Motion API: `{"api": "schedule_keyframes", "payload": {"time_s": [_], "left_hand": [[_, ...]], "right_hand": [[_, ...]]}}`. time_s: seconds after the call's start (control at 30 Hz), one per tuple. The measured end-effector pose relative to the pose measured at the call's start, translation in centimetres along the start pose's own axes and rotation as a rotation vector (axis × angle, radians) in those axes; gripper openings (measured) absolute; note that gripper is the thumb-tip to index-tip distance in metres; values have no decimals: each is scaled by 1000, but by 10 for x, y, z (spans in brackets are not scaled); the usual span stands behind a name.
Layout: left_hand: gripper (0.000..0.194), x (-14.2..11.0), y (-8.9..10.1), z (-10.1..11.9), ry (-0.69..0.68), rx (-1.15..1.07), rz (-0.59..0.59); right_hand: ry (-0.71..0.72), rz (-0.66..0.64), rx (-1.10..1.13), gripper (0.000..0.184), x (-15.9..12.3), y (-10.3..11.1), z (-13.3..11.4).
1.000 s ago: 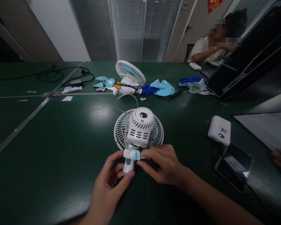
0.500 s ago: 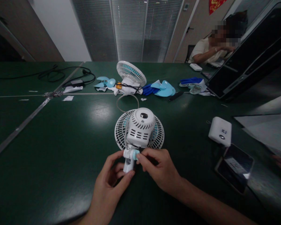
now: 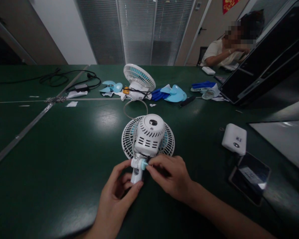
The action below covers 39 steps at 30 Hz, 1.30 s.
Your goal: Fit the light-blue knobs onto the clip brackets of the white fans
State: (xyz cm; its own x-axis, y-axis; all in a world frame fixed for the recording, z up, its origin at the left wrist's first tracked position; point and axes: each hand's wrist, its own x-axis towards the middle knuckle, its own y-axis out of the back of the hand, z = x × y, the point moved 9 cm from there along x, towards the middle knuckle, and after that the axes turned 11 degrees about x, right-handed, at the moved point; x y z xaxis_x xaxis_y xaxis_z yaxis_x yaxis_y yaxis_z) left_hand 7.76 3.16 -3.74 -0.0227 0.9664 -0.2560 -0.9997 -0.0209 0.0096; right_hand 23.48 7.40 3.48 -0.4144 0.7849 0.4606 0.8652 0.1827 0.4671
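Observation:
A white fan [image 3: 150,132] lies grille-down on the green table, its vented motor housing facing up. Its neck bracket [image 3: 136,175] points toward me. My left hand [image 3: 119,189] grips this bracket, thumb on the near end and fingers along the left side. On the bracket's right side sits a light blue knob [image 3: 143,164]. My right hand [image 3: 170,174] pinches the knob's outer edge between thumb and index finger. A grey cord [image 3: 126,109] loops from behind the housing.
Farther back stand a second fan [image 3: 139,81], light blue fan blades [image 3: 175,94] and blue-white gloves [image 3: 205,89]. To the right lie a white power bank [image 3: 234,139] and a phone [image 3: 250,177]. A black cable [image 3: 54,78] trails at far left. Another person [image 3: 221,51] sits at back right.
My right hand has shifted slightly and its fingers have turned at the knob, which sits at a different angle. My left hand and the fan stay put.

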Motion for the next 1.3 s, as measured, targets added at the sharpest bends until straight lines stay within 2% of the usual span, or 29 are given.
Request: {"api": "schedule_keyframes", "payload": {"time_s": [0.07,0.13,0.17,0.23,0.33,0.43,0.53,0.63,0.7,0.77,0.83,0.9,1.0,1.07,1.13,1.23,1.3], "left_hand": [[52,0,0,3,-12,8,3],[52,1,0,4,-20,17,6],[52,1,0,5,-22,19,8],[52,1,0,4,-20,15,10],[51,0,0,2,-21,-7,7],[51,0,1,1,-9,-6,5],[51,0,1,1,1,6,-1],[53,0,1,1,15,6,-3],[53,-1,0,0,25,4,-10],[55,-1,-1,0,21,4,-14],[55,-1,-1,-1,14,5,-13],[54,-1,0,0,8,9,-11],[54,-2,0,0,17,14,-14],[53,-2,0,0,26,17,-12],[52,-2,0,0,22,20,-5],[51,-1,0,2,0,31,3],[52,0,1,3,-9,33,7]], "right_hand": [[-201,-23,228,21,-2,-11,11],[-270,-38,306,25,-3,-15,14],[-236,-21,272,22,-3,-12,12],[-61,18,104,11,-2,1,2],[238,-37,-188,22,-5,6,-15],[310,-71,-281,19,-6,4,-17],[161,7,-131,6,-1,4,-11],[-126,21,129,23,-1,-6,6],[-192,5,171,29,-2,-10,9],[-71,20,43,21,-1,-2,0],[142,11,-147,12,-2,6,-14],[306,-72,-285,21,-4,5,-21],[382,-112,-369,20,-5,4,-21],[323,-75,-311,12,-3,3,-19],[163,-21,-142,7,0,2,-12],[-133,14,138,20,-2,-6,7],[-117,11,102,21,-2,-5,4]]}}
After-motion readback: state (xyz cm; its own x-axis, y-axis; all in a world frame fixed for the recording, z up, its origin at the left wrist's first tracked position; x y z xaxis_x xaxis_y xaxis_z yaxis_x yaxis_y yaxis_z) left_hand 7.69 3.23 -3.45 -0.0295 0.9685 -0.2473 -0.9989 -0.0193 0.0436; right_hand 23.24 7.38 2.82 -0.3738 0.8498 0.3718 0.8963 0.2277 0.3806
